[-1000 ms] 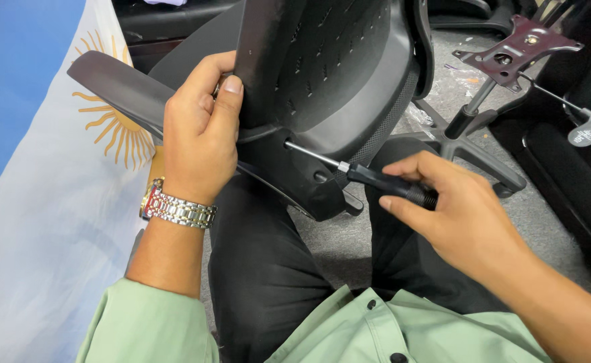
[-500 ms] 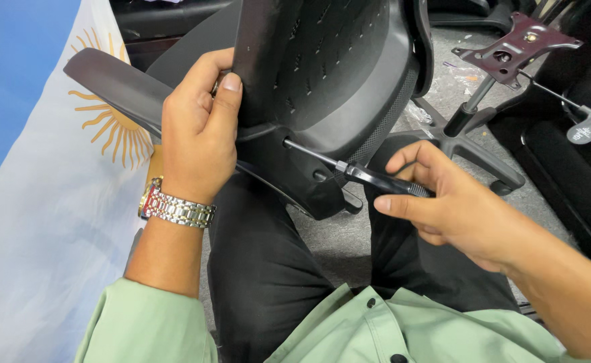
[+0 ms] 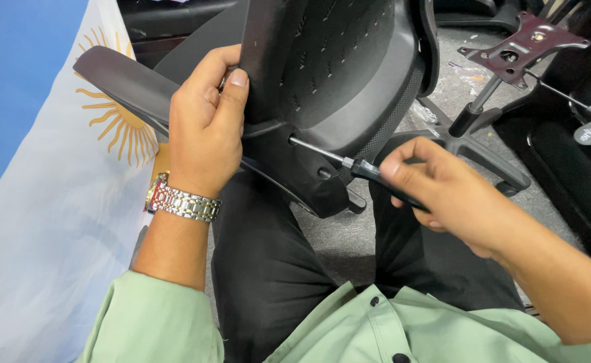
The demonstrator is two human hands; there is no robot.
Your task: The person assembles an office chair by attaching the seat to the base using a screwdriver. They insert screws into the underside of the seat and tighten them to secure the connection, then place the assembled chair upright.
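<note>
A black plastic chair back (image 3: 336,74) with a mesh edge rests on my lap. My left hand (image 3: 204,128), a metal watch on its wrist, grips the shell's left edge, thumb on the plastic. My right hand (image 3: 436,188) is closed around the black handle of a screwdriver (image 3: 352,165). Its metal shaft runs up and left into a hole in the lower part of the chair back. A black armrest (image 3: 124,81) sticks out to the left behind my left hand.
A chair base with a gas column and a dark red mounting plate (image 3: 521,44) stands on the grey floor at the upper right. More black chair parts (image 3: 578,168) lie at the right. A white and blue cloth with a yellow sun (image 3: 60,202) covers the left.
My right hand has turned on the screwdriver handle, fingers now wrapped further over it. The shaft stays in the same hole. My left hand holds as before.
</note>
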